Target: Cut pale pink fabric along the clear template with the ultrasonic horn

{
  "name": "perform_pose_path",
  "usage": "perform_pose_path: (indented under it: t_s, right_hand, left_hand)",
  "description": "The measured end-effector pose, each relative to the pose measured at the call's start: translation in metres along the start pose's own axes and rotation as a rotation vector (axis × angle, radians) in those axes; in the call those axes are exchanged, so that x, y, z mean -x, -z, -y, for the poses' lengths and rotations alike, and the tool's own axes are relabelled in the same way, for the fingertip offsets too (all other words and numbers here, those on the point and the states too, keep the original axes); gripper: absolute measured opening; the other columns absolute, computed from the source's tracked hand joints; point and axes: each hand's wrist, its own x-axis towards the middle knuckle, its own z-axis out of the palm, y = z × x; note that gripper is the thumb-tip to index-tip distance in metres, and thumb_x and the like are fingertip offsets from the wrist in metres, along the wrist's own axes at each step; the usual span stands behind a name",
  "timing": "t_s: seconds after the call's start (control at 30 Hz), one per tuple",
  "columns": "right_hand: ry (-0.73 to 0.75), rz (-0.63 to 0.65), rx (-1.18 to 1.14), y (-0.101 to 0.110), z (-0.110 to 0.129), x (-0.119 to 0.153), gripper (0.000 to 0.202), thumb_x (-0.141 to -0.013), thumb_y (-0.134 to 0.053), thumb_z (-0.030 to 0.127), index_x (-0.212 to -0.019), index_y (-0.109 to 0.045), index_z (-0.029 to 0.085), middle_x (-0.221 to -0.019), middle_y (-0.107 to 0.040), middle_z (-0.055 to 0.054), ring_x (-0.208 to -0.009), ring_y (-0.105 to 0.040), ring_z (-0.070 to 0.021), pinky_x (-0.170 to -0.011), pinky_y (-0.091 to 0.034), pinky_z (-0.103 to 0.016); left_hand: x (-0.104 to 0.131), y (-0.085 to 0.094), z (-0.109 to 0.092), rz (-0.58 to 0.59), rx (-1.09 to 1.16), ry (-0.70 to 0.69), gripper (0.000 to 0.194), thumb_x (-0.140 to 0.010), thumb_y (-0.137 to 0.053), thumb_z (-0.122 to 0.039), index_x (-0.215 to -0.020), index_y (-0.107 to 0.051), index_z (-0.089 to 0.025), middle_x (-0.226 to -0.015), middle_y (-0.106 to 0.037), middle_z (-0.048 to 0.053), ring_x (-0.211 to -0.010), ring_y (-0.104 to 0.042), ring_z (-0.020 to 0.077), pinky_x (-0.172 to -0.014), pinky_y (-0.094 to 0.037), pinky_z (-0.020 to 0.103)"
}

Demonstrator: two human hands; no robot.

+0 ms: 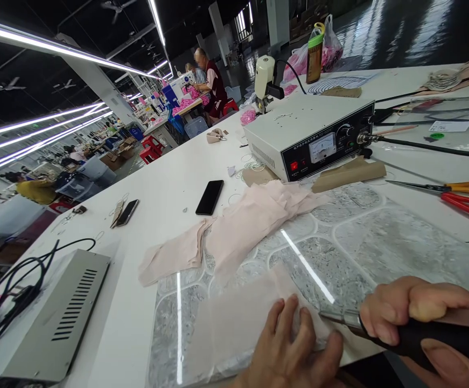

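A flat piece of pale pink fabric (230, 323) lies on a glossy grey stone-patterned sheet (412, 242). My left hand (288, 345) rests on its right part, fingers spread, pressing it down. My right hand (412, 312) is wrapped round the black handle of a tool (452, 339). The tool's metal tip points left and touches the fabric's edge beside my left thumb. Farther back, a loose heap of pale pink fabric pieces (246, 221) and a smaller folded stack (173, 253) lie on the sheet's back edge.
Behind the heap is a grey control box (307, 129) with a meter. Red and orange-handled scissors (460, 194) lie at the right. A black phone (210, 197) lies mid-table, another vented box (56, 318) at the left. A person (216, 81) sits at a sewing machine far back.
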Motion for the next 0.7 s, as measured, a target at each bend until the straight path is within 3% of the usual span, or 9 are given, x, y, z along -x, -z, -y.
perform_pose_path:
  t_s: [0.2, 0.4, 0.7]
  right_hand:
    - [-0.003, 0.021, -0.017, -0.012, 0.009, -0.011, 0.041, -0.059, -0.079, 0.044, -0.073, -0.044, 0.027, -0.070, -0.046, 0.000, -0.054, -0.050, -0.0207, -0.045, -0.049, -0.039]
    - [0.096, 0.215, 0.023, -0.014, 0.008, -0.008, 0.005, -0.084, -0.054, 0.024, -0.086, -0.050, 0.027, -0.077, -0.044, -0.001, -0.056, -0.047, -0.0185, -0.050, -0.047, -0.040]
    - [0.089, 0.189, -0.003, -0.012, 0.001, -0.006, 0.009, -0.082, -0.056, 0.025, -0.085, -0.049, 0.028, -0.076, -0.044, -0.001, -0.056, -0.047, -0.0201, -0.050, -0.046, -0.042]
  left_hand:
    - [0.000, -0.001, 0.000, 0.010, -0.040, -0.017, 0.063, -0.083, -0.049, -0.072, -0.127, -0.056, -0.028, -0.109, -0.062, 0.009, -0.116, -0.056, 0.0332, -0.094, -0.047, 0.044]
    - [0.002, -0.004, -0.001, 0.002, -0.042, -0.009, 0.065, -0.082, -0.046, -0.075, -0.127, -0.056, -0.029, -0.109, -0.062, 0.008, -0.116, -0.056, 0.0321, -0.094, -0.047, 0.043]
    - [0.002, -0.006, -0.001, -0.016, -0.074, -0.022, 0.068, -0.081, -0.042, -0.078, -0.126, -0.056, -0.029, -0.107, -0.062, 0.008, -0.113, -0.057, 0.0318, -0.093, -0.047, 0.042]
